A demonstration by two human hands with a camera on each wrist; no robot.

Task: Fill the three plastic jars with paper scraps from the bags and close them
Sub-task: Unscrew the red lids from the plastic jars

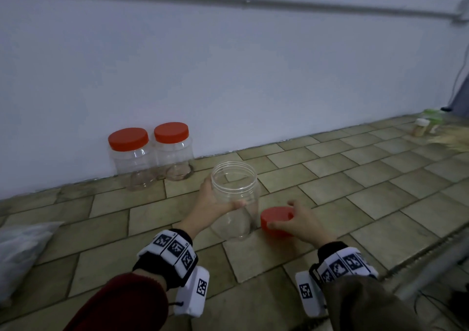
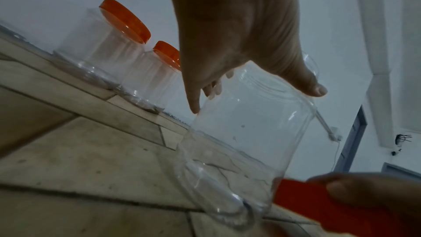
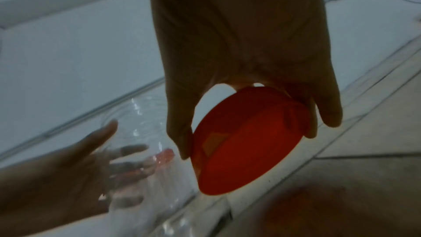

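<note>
Head view: three jars, two capped (image 1: 152, 153), one open jar (image 1: 234, 193) held in my left grip (image 1: 210, 201); my right grip (image 1: 302, 223) clasps one lid (image 1: 275, 216).

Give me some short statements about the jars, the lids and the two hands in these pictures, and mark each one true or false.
1. The left hand holds the open jar by its side. True.
2. The open jar already has paper scraps inside. False: it is empty, and the floor shows through it.
3. The right hand grips a red lid. True.
4. All three jars are without lids. False: the two jars by the wall have red lids on.
5. The red lid in the right hand is on the left side of the open jar. False: it is on its right side, low near the floor.
</note>
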